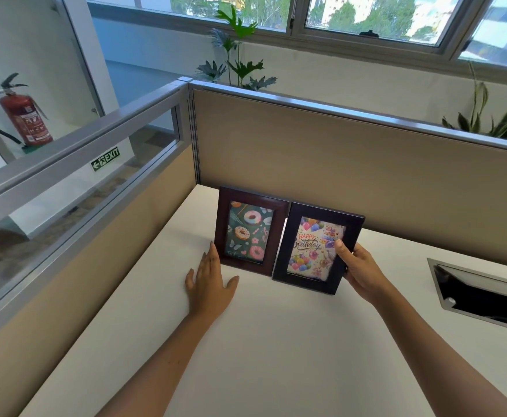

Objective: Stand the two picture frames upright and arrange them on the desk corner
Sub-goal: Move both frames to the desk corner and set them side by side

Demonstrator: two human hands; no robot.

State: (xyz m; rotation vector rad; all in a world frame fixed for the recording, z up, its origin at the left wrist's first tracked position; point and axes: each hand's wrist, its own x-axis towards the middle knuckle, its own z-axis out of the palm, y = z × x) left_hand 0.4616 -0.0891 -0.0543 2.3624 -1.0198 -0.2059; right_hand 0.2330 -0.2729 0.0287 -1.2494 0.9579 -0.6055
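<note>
Two picture frames stand side by side near the far left corner of the white desk point(261, 341). The brown frame point(250, 231) on the left shows a doughnut print and stands upright. Touching its right edge is the dark frame point(317, 246) with a "Happy Birthday" picture. My right hand point(362, 270) grips that dark frame at its right edge, thumb across the front. My left hand point(211, 281) lies flat on the desk with fingers spread, its fingertips at the lower left edge of the brown frame.
Beige partition panels point(351, 164) close the corner behind and to the left of the frames. A recessed cable tray point(484, 291) opens in the desk at the right. Plants stand behind the partition, and a fire extinguisher point(23, 115) stands beyond the glass at left.
</note>
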